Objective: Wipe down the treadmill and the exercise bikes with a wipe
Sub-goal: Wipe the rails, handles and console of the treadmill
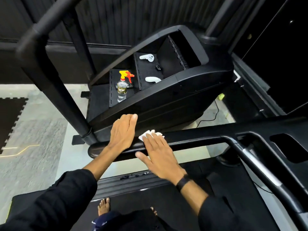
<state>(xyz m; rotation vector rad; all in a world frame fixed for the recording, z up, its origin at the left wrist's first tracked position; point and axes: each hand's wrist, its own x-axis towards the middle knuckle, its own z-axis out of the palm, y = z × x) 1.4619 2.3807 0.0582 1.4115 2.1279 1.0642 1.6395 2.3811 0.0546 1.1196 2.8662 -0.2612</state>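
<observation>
I stand barefoot on the black treadmill belt (150, 194). A black handrail (191, 144) runs across in front of me. My right hand (158, 154) lies flat on a white wipe (152, 133) and presses it onto the rail, fingers straight. My left hand (123, 132) rests flat on the rail just left of the wipe, its fingertips touching the lower edge of the black console (166, 97).
The console tray holds a spray bottle (122, 87) with a yellow and red trigger and two white controllers (147, 57) (152, 79). A thick black upright (55, 87) rises at the left. Grey floor and a black foam mat (10, 117) lie to the left.
</observation>
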